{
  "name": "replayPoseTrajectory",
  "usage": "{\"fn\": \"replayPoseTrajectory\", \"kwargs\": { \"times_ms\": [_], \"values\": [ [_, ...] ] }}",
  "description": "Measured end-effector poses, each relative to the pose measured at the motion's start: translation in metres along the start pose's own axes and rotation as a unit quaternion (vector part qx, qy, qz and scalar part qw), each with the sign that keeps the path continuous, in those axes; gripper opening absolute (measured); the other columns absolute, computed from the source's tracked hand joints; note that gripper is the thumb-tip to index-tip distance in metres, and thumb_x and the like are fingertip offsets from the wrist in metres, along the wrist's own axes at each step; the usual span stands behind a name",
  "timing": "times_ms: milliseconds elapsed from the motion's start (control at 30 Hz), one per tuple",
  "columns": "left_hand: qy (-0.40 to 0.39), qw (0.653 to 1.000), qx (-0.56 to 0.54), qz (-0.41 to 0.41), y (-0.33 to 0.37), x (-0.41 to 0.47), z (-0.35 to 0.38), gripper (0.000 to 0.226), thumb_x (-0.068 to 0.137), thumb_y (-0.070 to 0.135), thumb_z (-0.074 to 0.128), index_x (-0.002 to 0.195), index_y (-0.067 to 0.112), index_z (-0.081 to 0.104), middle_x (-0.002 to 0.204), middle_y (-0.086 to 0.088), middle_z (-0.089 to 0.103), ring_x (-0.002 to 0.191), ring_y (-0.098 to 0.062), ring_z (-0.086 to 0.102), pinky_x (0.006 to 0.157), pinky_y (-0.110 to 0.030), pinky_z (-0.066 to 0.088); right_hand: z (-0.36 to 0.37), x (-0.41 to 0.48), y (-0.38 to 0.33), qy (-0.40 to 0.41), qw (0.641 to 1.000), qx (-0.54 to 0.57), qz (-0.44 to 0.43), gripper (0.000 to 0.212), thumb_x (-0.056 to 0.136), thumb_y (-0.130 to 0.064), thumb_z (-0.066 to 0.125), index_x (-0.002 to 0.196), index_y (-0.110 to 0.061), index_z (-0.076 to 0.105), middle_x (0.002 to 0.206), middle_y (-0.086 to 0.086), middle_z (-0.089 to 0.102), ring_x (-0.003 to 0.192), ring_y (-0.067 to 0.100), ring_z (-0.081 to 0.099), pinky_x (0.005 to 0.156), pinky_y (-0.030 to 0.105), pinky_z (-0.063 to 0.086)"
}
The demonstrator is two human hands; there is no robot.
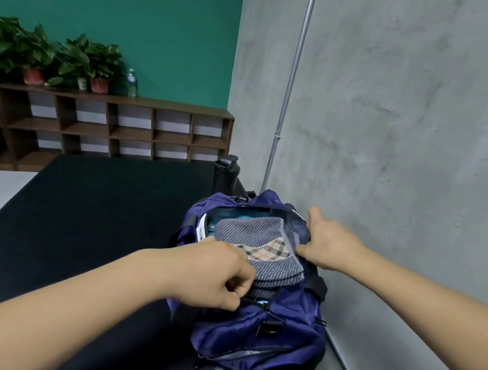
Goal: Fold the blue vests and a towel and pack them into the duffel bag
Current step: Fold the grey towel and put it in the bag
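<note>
While the purple duffel bag (259, 337) sat unzipped at the right of the black table (91, 210), by the grey wall, a folded grey towel (260, 237) with a plaid band filled its opening. Left hand (214, 274) curled at the near rim; grip unclear. Right hand (331, 247) spread, pressing the far right rim.

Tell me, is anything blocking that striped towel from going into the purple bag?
Nothing visible does. The folded towel already lies in the unzipped opening of the duffel bag, on something teal. The right hand rests on the opening's right edge; the left hand is at the towel's near end.
</note>
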State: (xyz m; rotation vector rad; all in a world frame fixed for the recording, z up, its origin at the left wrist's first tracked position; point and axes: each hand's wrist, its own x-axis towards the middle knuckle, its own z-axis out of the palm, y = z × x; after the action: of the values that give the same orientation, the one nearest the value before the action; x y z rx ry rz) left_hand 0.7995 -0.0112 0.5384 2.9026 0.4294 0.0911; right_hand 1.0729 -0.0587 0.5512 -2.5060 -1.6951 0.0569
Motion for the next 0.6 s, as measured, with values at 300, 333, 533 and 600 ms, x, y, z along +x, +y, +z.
{"fn": "replayPoseTrajectory", "kwargs": {
  "times_ms": [300,333,533,600],
  "values": [
    [0.034,0.999,0.0,-0.029,-0.005,-0.001,-0.024,0.009,0.081,0.033,0.07,0.084,0.028,0.063,0.099,0.011,0.05,0.099,-0.003,0.052,0.096,-0.039,0.045,-0.043,0.003,-0.009,0.006,0.987,0.158,-0.028,0.028,0.091,-0.012,0.06,0.109,-0.022,0.041,0.076,0.015,0.075,0.054,0.024,0.071,0.055,0.037,0.055],
    [0.038,0.999,0.012,-0.036,-0.007,-0.002,-0.029,0.01,0.08,0.036,0.068,0.083,0.029,0.062,0.098,0.011,0.05,0.099,-0.003,0.052,0.096,-0.04,0.045,-0.048,0.002,-0.01,0.012,0.985,0.168,-0.033,0.028,0.091,-0.013,0.059,0.11,-0.023,0.041,0.078,0.016,0.075,0.058,0.028,0.072,0.06,0.042,0.057],
    [0.092,0.994,-0.022,-0.064,-0.021,-0.014,-0.064,0.009,0.081,0.036,0.065,0.086,0.029,0.063,0.101,0.012,0.057,0.101,-0.006,0.053,0.091,-0.033,0.045,-0.073,0.004,-0.013,0.059,0.97,0.232,-0.034,0.026,0.095,-0.012,0.057,0.116,-0.02,0.043,0.077,0.017,0.073,0.054,0.025,0.061,0.056,0.039,0.051],
    [0.11,0.991,-0.008,-0.078,-0.029,-0.02,-0.072,0.004,0.086,0.032,0.068,0.087,0.032,0.064,0.103,0.013,0.056,0.103,-0.004,0.051,0.09,-0.034,0.043,-0.074,0.005,-0.015,0.058,0.962,0.267,-0.024,0.029,0.094,-0.011,0.057,0.119,-0.019,0.045,0.084,0.021,0.074,0.054,0.025,0.059,0.053,0.035,0.047]
  ]
}}
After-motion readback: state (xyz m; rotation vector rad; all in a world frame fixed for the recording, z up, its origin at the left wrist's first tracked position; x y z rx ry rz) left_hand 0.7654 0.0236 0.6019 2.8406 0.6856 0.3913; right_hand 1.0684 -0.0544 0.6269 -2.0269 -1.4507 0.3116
